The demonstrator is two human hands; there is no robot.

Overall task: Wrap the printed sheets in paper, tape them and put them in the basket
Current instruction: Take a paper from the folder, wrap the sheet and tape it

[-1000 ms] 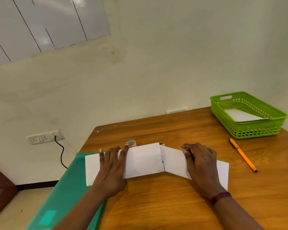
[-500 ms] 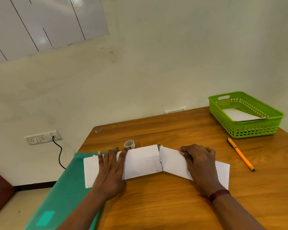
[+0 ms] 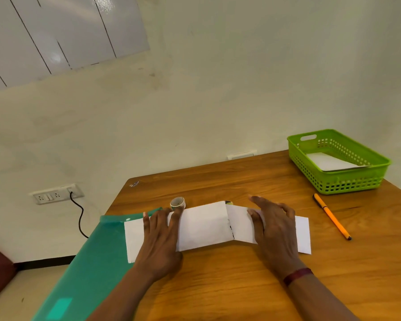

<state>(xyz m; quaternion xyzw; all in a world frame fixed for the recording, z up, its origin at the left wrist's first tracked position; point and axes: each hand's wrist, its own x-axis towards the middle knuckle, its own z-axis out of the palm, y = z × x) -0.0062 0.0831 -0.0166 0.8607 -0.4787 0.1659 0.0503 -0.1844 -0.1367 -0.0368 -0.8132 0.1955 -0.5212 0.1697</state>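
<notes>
On the bench, the wrapping paper is lying folded, well left of the basket. Your left grip and right grip, fingers flat, clasping nothing, are pressing its flaps; be pinning the seam shut while taping.

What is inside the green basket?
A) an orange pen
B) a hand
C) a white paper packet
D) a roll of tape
C: a white paper packet lies in the green basket, while the orange pen and the tape roll sit out on the table.
</notes>
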